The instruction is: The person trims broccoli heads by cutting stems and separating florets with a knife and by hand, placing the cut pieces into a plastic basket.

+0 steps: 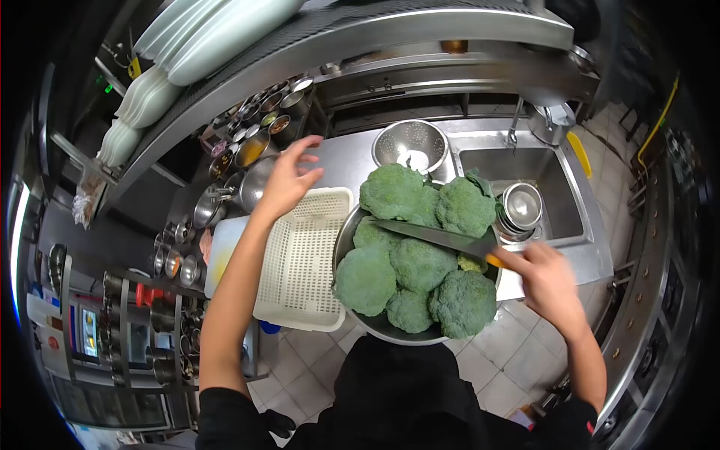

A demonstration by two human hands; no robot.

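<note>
My right hand (549,285) is closed round the orange handle of a kitchen knife (442,238). Its wide blade points left and lies across the broccoli heads (422,264). Several of these green heads are heaped in a large metal bowl (346,238), above its rim. My left hand (292,180) is raised with fingers apart and holds nothing. Below and to the right of that hand is a cream plastic basket (300,259) with a slotted bottom, left of the bowl. Whether the blade touches the broccoli I cannot tell.
Behind the bowl stands a metal colander (410,142). A steel sink (559,187) on the right holds stacked metal bowls (523,206). Left of the basket lies a white cutting board (225,251). Overhead, a metal shelf (360,34) carries stacked white plates (225,37).
</note>
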